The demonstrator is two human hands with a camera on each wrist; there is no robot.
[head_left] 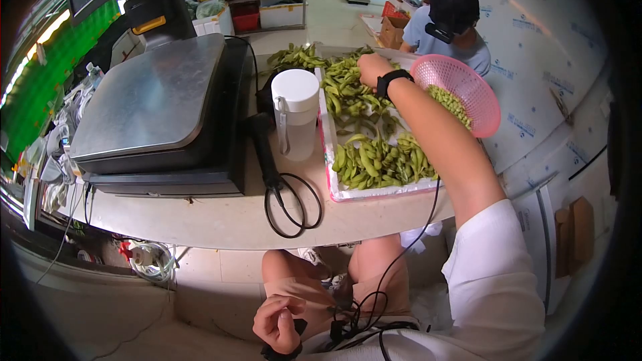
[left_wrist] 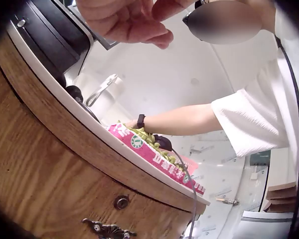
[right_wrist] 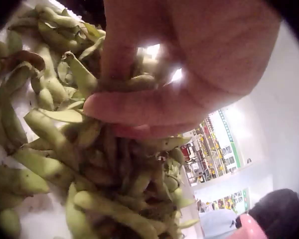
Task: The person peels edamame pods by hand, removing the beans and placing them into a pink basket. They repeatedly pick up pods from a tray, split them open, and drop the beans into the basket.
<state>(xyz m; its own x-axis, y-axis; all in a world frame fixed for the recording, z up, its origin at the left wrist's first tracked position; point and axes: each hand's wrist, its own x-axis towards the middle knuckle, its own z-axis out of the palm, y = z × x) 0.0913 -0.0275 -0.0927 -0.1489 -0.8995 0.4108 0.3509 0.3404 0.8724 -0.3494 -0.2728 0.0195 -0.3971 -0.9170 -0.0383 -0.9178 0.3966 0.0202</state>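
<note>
My right hand (head_left: 376, 72) reaches to the far part of a white foam box (head_left: 334, 174) of green edamame pods (head_left: 384, 160). Seen from the right wrist, thumb and fingers of this hand (right_wrist: 154, 99) curl around pods (right_wrist: 142, 82) on top of the heap; the fingertips are partly hidden among them. Just right of the box, a pink colander (head_left: 483, 103) holds shelled green beans (head_left: 449, 103). My left hand (head_left: 277, 324) hovers over my lap, fingers loosely bent, with nothing in it. In the left wrist view, that hand (left_wrist: 127, 22) shows at the top.
A scale (head_left: 154, 107) takes up the table's left side. Between it and the box stand a lidded bottle (head_left: 296, 120) and a black handheld scanner (head_left: 264, 154) with a coiled cable. Another person (head_left: 455, 27) is beyond the colander. A black cable (head_left: 408, 247) runs across my lap.
</note>
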